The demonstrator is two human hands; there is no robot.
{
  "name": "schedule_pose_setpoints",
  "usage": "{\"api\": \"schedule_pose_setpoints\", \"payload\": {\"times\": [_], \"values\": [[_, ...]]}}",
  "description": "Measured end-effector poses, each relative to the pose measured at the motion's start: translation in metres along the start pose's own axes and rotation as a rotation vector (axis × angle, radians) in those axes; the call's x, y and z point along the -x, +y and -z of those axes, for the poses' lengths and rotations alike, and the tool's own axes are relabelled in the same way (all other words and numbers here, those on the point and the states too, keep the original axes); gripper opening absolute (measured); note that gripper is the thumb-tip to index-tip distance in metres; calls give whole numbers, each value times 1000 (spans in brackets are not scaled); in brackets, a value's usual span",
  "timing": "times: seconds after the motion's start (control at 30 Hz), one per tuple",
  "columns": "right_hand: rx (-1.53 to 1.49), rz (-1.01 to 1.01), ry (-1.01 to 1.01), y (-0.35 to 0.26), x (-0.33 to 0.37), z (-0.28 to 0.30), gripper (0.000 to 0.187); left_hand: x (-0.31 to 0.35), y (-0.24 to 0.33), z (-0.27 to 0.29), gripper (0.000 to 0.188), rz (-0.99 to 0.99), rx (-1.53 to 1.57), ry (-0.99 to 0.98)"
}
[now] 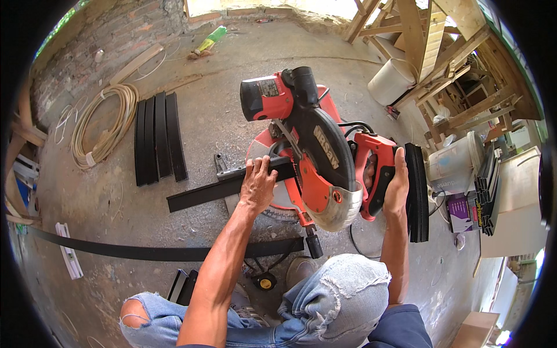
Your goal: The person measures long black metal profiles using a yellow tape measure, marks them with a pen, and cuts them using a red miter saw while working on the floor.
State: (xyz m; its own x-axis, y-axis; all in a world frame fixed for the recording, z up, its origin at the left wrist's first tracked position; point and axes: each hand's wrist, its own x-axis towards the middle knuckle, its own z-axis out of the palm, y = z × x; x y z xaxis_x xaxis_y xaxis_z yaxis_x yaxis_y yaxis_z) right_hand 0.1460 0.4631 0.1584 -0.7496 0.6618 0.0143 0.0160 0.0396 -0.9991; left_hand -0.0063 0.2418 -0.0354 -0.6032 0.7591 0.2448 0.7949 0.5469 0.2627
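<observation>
A red and black miter saw (325, 148) stands on the floor in front of me. My right hand (397, 184) is wrapped round its red and black handle (374, 168); fingers show through the handle's opening. My left hand (259, 183) grips a black metal profile (203, 194) that lies across the saw's base against the grey fence (229, 172). The profile's left end sticks out beyond the base, and its right end is hidden by the saw head. The grey blade guard (341, 210) covers the front of the saw head. Whether the blade touches the profile is hidden.
Black strips (159, 136) lie at left beside a coiled hose (104, 124). A long black strip (156, 251) crosses before my knees, near a tape measure (265, 281). More profiles (416, 194) lie right of the saw. Buckets (391, 81) and stacked timber (458, 75) stand far right.
</observation>
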Motion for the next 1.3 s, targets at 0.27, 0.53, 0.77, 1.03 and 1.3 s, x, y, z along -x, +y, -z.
{"api": "schedule_pose_setpoints", "payload": {"times": [0.27, 0.53, 0.77, 1.03, 1.3], "values": [[-76, -120, 55, -14, -7, -4, 61, -2, 2, 0, 38, -11, -10, 30], [-58, -109, 36, -14, -11, -2, 59, 0, -1, 1, 38, -47, -50, -3], [-58, -111, 28, -12, -13, -2, 59, 0, -1, 5, 37, -52, -59, -30], [-50, -91, 0, -8, -13, 2, 60, -1, 0, 3, 36, -30, -72, -72], [-31, -9, -5, 7, -3, 3, 66, -1, -1, 4, 35, -33, -59, -75]]}}
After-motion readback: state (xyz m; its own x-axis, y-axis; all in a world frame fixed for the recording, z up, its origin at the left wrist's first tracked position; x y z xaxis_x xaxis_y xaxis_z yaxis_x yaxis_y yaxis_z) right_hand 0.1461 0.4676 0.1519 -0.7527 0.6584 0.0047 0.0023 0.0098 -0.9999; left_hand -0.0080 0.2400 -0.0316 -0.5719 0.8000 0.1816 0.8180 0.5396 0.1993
